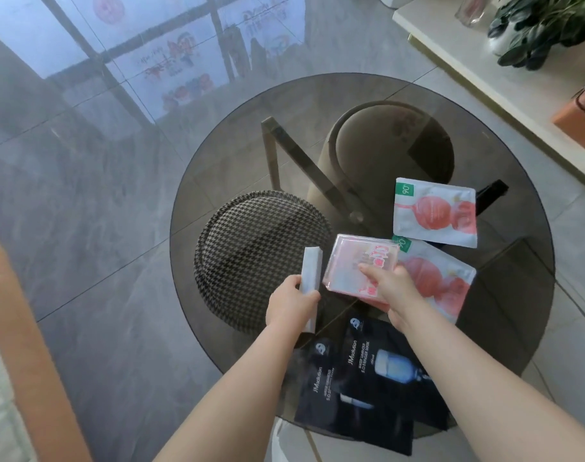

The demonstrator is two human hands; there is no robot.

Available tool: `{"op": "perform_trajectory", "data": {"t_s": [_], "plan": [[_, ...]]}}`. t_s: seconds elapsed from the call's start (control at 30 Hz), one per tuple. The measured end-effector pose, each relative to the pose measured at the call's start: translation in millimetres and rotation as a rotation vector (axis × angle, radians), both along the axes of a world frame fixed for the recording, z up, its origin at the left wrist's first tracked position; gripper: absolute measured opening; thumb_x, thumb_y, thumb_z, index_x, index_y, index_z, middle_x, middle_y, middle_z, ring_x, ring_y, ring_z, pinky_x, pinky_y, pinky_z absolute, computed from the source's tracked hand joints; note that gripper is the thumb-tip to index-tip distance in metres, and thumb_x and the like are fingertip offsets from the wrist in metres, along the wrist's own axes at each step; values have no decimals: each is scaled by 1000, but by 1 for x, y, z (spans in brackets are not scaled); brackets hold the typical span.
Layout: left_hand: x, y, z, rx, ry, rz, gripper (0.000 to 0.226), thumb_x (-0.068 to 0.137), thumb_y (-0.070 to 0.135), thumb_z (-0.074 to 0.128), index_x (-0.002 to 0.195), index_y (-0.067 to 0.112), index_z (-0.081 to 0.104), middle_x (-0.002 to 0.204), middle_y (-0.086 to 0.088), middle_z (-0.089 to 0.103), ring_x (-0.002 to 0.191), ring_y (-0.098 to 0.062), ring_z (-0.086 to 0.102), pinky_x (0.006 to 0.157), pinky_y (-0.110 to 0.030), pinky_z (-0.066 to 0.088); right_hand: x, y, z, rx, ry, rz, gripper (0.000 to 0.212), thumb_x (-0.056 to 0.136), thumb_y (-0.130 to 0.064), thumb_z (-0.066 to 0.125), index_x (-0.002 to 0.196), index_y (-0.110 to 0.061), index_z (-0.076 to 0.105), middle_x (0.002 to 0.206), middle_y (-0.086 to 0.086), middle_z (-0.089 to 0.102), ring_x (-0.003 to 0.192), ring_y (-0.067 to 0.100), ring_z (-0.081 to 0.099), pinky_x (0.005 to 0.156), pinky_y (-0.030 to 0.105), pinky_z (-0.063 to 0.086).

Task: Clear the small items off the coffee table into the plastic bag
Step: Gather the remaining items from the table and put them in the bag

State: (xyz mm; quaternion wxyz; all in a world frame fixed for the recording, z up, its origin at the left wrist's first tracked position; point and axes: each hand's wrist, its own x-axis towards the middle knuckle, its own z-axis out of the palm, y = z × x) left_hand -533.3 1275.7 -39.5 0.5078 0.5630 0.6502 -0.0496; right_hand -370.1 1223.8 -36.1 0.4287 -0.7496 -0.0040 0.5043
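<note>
On the round smoked-glass coffee table my left hand grips a long narrow white box, held upright beside a houndstooth hat. My right hand pinches a pink clear-wrapped packet just above the glass. Two white sachets with red fruit print lie to the right, one farther back and one partly under the pink packet. Two black mask sachets overlap at the near edge, between my forearms. No plastic bag is in view.
The houndstooth hat covers the table's left part. A round stool shows through the glass. A cream shelf with a plant and an orange box stands at the right. An orange cushion is at the left.
</note>
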Motion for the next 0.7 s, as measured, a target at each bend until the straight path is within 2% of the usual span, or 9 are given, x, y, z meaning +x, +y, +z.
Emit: {"op": "perform_trajectory", "data": {"t_s": [0.13, 0.23, 0.3, 0.37, 0.47, 0.5, 0.6, 0.63, 0.7], "plan": [[-31, -26, 35, -60, -48, 151, 46, 84, 36, 58, 129, 25, 51, 110, 7, 57, 89, -13, 54, 57, -23, 42, -18, -34, 36, 14, 101, 24, 38, 87, -13, 60, 123, -12, 50, 108, 13, 65, 95, 29, 66, 83, 45, 55], [-58, -54, 70, -122, -72, 344, 38, 82, 33, 63, 118, 24, 55, 97, 5, 61, 75, -13, 61, 59, -29, 54, -39, -61, 74, 47, 179, 82, 32, 89, -8, 54, 120, -14, 51, 103, 11, 68, 92, 27, 68, 81, 43, 56], [-78, -79, 97, -216, -142, 510, 37, 82, 26, 66, 116, 22, 54, 92, -3, 63, 64, -16, 64, 53, -28, 56, -54, -82, 103, 66, 217, 147, 31, 89, -6, 54, 119, -15, 52, 106, 11, 68, 94, 27, 68, 81, 42, 56], [-98, -107, 125, -247, -183, 577, 38, 82, 25, 67, 118, 21, 54, 96, -6, 62, 67, -19, 66, 53, -26, 54, -74, -103, 134, 93, 248, 225, 33, 90, -6, 54, 122, -15, 51, 111, 10, 66, 98, 27, 67, 81, 41, 56], [-127, -150, 163, -207, -219, 682, 39, 84, 27, 66, 120, 16, 56, 109, -9, 63, 88, -29, 67, 64, -34, 58, -105, -128, 178, 129, 293, 301, 33, 91, -5, 54, 123, -11, 50, 115, 14, 64, 103, 31, 64, 72, 35, 55], [-137, -164, 176, -189, -242, 732, 38, 86, 27, 66, 120, 15, 56, 108, -10, 64, 83, -29, 67, 61, -32, 57, -116, -135, 189, 136, 312, 309, 33, 91, -3, 54, 123, -8, 50, 116, 16, 63, 102, 33, 63, 71, 36, 55], [-164, -200, 214, -149, -321, 899, 31, 91, 26, 62, 117, 11, 56, 93, -4, 61, 58, -18, 58, 42, -18, 46, -147, -151, 212, 170, 366, 356, 34, 89, 3, 52, 123, 0, 48, 113, 24, 60, 90, 33, 63, 77, 44, 54], [-174, -213, 224, -139, -333, 947, 27, 92, 27, 60, 114, 13, 55, 92, -3, 59, 58, -16, 57, 41, -16, 45, -158, -158, 217, 174, 370, 397, 34, 89, 3, 51, 122, 0, 49, 108, 24, 61, 85, 31, 63, 77, 44, 54], [-199, -239, 244, -123, -348, 1034, 24, 93, 27, 58, 113, 15, 53, 98, -4, 56, 59, -15, 56, 40, -15, 46, -182, -170, 230, 165, 355, 490, 28, 88, 1, 52, 116, -3, 52, 92, 16, 64, 73, 25, 63, 66, 37, 55]]}}
